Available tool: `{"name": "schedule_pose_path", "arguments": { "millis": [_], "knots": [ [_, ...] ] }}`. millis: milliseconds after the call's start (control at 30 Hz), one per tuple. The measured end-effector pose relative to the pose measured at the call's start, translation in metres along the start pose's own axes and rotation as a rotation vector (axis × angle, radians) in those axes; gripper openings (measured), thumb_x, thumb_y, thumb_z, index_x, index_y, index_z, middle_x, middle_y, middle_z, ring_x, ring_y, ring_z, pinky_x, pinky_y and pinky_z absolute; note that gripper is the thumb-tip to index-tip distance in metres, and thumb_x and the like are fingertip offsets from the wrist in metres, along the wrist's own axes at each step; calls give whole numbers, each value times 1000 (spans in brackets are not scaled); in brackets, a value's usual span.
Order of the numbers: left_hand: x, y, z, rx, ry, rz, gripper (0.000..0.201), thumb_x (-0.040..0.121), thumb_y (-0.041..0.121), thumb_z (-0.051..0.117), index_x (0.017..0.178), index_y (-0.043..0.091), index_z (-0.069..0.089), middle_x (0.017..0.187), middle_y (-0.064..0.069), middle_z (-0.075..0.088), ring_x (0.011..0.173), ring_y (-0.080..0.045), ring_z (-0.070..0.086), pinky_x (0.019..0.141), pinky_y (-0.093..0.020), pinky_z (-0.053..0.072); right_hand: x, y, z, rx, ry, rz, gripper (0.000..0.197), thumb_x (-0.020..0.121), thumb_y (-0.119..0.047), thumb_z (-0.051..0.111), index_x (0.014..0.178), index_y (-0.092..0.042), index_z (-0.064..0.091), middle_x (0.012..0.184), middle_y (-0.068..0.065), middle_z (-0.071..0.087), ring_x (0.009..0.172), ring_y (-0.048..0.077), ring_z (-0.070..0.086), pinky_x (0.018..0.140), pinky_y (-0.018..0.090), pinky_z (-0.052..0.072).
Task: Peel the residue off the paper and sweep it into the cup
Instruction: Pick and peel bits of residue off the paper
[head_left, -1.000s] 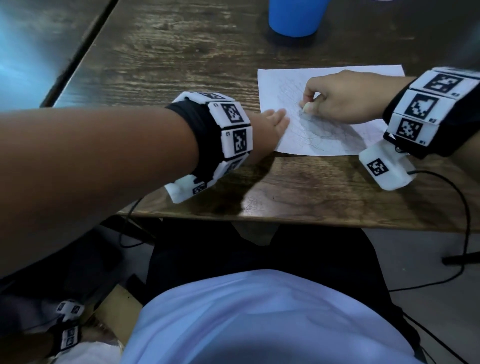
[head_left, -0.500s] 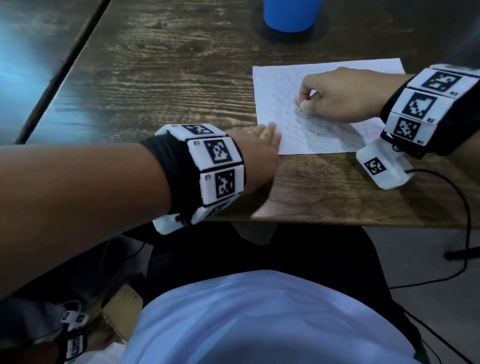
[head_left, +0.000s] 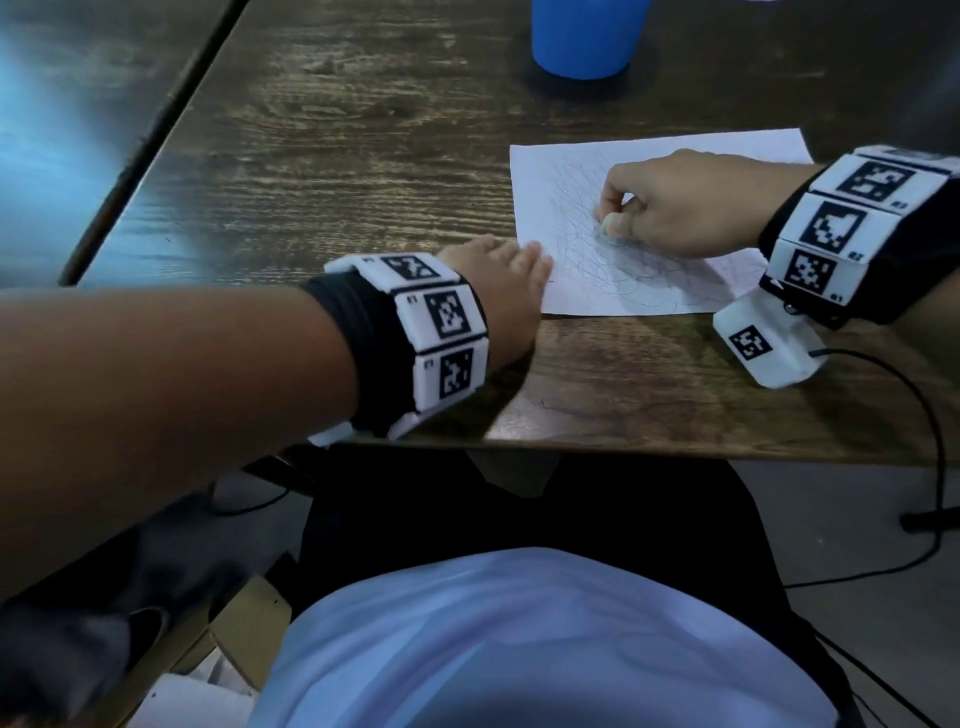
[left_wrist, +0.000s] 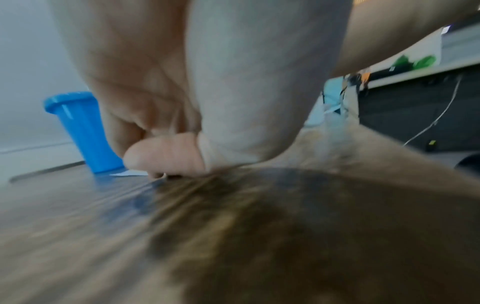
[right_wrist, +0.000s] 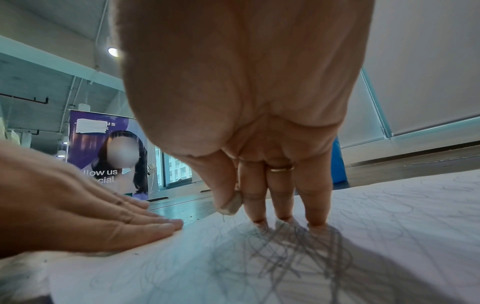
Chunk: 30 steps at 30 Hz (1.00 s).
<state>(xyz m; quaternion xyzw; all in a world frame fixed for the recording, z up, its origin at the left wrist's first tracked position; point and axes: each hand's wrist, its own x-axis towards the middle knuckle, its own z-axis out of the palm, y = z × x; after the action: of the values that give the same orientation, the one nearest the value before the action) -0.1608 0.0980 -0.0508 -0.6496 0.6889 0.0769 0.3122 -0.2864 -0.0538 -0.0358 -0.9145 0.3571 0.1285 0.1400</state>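
- Sheet of paper (head_left: 649, 228) lying flat on a dark wooden table (head_left: 363, 156), covered in loops of grey scribble, near the table's front edge.
- Left hand (head_left: 498, 286) laid flat at the paper's near-left corner, fingers (right_wrist: 155, 222) straight and together, tips pressing down on the sheet's edge; nothing gripped.
- Right hand (head_left: 685, 202) resting over the middle of the paper, wrist toward the right side of the sheet.
- Thumb and forefinger of the right hand pinching a small pale eraser (right_wrist: 233, 202), its lower end at the paper's surface among the scribbles; in the right wrist view, three remaining fingertips planted on the sheet just beside it, a ring on one of them.
- Densest scribble directly under and in front of the right hand; lighter loops spreading toward the far and right parts of the sheet.
- Blue cup (head_left: 587, 36) standing upright on the table beyond the paper's far-left corner, well apart from both hands; seen also in the left wrist view (left_wrist: 83, 131), beyond the left hand (left_wrist: 182, 92).
- A few tiny dark specks visible on the sheet and table near the left fingertips in the right wrist view; too small to tell what they are.
- Both wrists wearing white bands with black square markers; a black cable trailing from the right wrist off the table's edge.
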Motion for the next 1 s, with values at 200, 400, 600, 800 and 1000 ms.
{"name": "schedule_pose_path", "arguments": {
  "millis": [200, 400, 600, 800, 1000],
  "knots": [
    [8, -25, -12, 60, -19, -115, 55, 109, 24, 22, 158, 2, 14, 166, -16, 16, 152, -28, 20, 123, -42, 19, 0, -2, 1, -7, -4, 0, 15, 104, -36, 46, 112, -28, 56, 105, -4, 60, 102, 21, 52, 83, 36, 38],
    [0, -5, -4, 132, 103, 117, 58, 108, 25, 12, 160, 15, -13, 168, -12, -11, 156, -27, -3, 126, -44, 4, 0, -2, 1, -12, 9, -4, 17, 103, -37, 47, 114, -27, 56, 105, -4, 59, 100, 20, 51, 81, 35, 35],
    [-6, -8, -1, 284, 7, 30, 57, 108, 23, 5, 158, -1, -9, 167, -18, -8, 155, -30, -4, 125, -48, 0, 0, -1, 1, 0, 2, -1, 18, 103, -37, 47, 115, -26, 56, 109, -2, 61, 104, 21, 52, 83, 36, 38],
    [-9, -1, -2, 262, 73, 36, 58, 107, 27, 3, 159, 6, -10, 167, -20, -5, 155, -31, -2, 125, -52, -1, 2, -1, 2, -10, 13, 1, 17, 103, -36, 47, 114, -26, 56, 94, -8, 56, 100, 19, 51, 80, 34, 34],
    [-2, -10, -4, 329, -9, -12, 58, 109, 33, 17, 159, 4, 8, 167, -19, 2, 155, -32, 2, 124, -55, 2, 2, 1, 3, -2, 1, 0, 15, 104, -36, 46, 112, -28, 55, 91, -11, 55, 96, 20, 52, 79, 35, 36]
  ]
}}
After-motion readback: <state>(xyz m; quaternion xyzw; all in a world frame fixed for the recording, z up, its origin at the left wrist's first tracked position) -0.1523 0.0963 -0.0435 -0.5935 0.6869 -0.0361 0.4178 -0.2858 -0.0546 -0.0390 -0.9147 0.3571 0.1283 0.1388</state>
